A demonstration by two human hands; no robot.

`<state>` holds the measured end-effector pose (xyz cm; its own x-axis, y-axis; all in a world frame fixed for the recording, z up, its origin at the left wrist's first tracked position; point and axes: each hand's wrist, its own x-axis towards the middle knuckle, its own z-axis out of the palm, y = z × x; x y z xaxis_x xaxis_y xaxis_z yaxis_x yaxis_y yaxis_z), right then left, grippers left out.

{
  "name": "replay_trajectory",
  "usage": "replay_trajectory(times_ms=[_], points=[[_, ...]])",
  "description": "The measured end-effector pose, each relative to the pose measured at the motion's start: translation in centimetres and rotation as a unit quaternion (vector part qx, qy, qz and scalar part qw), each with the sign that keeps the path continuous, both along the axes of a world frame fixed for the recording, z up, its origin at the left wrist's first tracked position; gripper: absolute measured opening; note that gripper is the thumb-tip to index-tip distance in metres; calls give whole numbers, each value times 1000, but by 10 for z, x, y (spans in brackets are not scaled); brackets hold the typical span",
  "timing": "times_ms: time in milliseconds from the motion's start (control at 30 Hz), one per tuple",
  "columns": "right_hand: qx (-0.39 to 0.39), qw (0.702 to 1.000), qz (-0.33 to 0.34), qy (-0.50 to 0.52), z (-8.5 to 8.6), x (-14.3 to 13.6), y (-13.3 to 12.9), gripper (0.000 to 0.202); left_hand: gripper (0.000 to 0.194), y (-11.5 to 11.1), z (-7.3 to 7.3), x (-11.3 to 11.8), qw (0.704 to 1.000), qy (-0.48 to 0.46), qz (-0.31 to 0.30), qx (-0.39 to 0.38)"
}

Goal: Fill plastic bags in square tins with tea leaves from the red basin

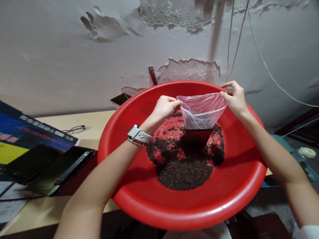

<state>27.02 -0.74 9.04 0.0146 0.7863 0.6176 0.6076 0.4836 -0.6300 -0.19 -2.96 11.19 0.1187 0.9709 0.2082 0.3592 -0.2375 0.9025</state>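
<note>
We pinch the clear plastic bag [203,108] at its two top corners: the fingers of our left hand [164,106] are clamped on one, the fingers of our right hand [236,98] on the other. Because the two grips stand well apart, the mouth between them is drawn wide, and its near edge sags a little below the line of the fingers. Beneath our fingers, the bag's lower part goes down into the red box [198,136], which seems to serve as a stand for the thin film; we cannot see how far down the bag reaches. The box stands inside the red basin [189,217], below and between our fingers, with dark loose flakes [184,174] around its foot and heaped nearer to us than the fingers. The basin's sloping wall probably keeps those flakes from scattering. We hold our forearms out to the sides, a watch [139,135] on the left wrist, so neither crosses the bag's mouth. Well to the left of our left fingers, on the surface [97,124], lies a pair of glasses [74,129], apart from the basin.
</note>
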Motion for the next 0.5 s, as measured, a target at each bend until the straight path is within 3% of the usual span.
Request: replay_trajectory(times_ms=[500], points=[[2,999,-8,34,5,-7,-5,15,26,-5,5,4,1000,-14,-1,-15]])
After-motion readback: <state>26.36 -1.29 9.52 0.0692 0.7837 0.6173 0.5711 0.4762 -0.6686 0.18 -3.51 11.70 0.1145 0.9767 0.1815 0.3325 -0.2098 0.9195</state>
